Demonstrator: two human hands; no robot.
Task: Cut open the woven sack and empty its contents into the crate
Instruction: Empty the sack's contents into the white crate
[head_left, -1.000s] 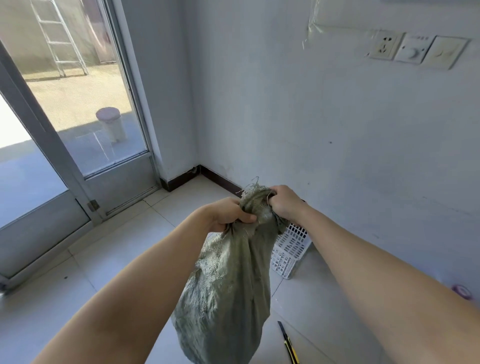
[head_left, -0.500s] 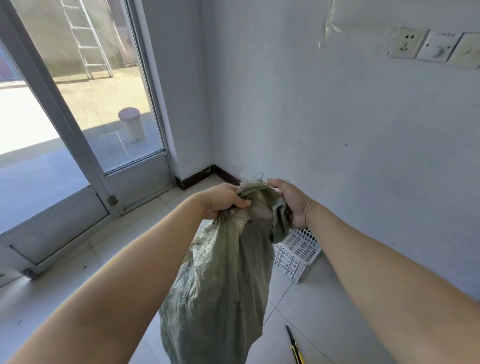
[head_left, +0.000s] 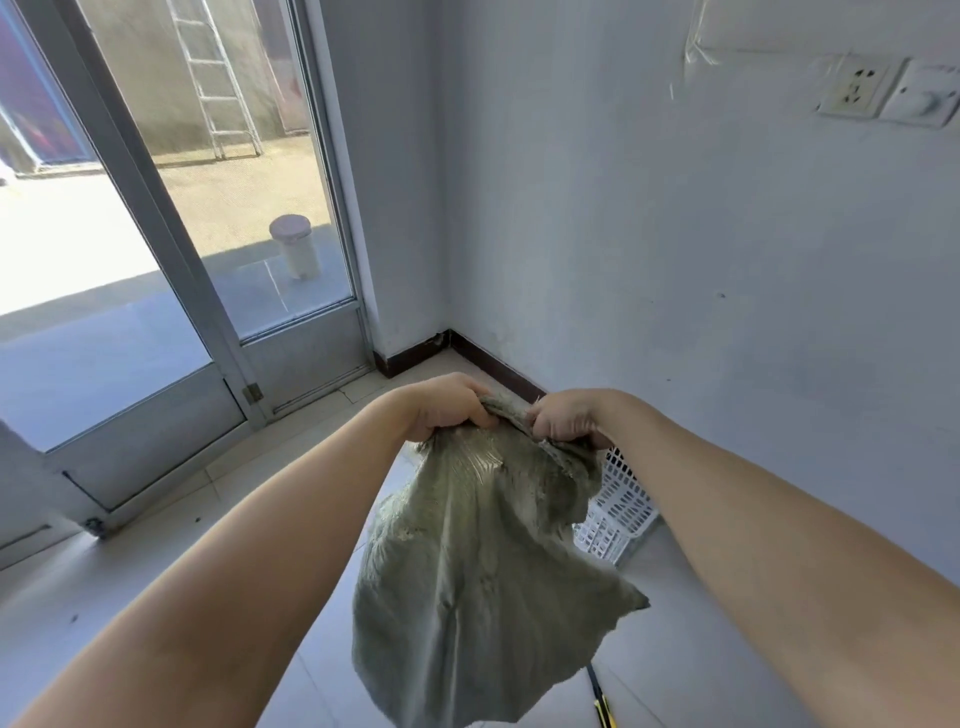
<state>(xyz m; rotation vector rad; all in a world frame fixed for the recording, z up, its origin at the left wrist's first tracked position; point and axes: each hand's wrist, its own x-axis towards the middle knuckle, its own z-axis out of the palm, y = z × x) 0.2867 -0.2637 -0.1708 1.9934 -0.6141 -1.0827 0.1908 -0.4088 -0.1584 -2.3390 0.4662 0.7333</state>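
Observation:
A grey-green woven sack (head_left: 478, 582) hangs in the air in front of me, limp and flattened, its lower end flaring to the right. My left hand (head_left: 447, 410) grips the bunched top edge on the left. My right hand (head_left: 563, 422) grips the same edge on the right, close beside the left. A white perforated plastic crate (head_left: 621, 512) stands on the floor by the wall, partly hidden behind the sack. A black and yellow utility knife (head_left: 600, 701) lies on the tiles below the sack.
A white wall (head_left: 675, 260) with a socket and switches runs along the right. A glass door (head_left: 171, 234) with a metal frame is to the left. Pale floor tiles (head_left: 182, 519) stretch between the door and the sack.
The sack has been lifted and has gone flatter, its bottom swinging out to the right. Both hands keep their hold on the top edge. The view has shifted slightly to the left.

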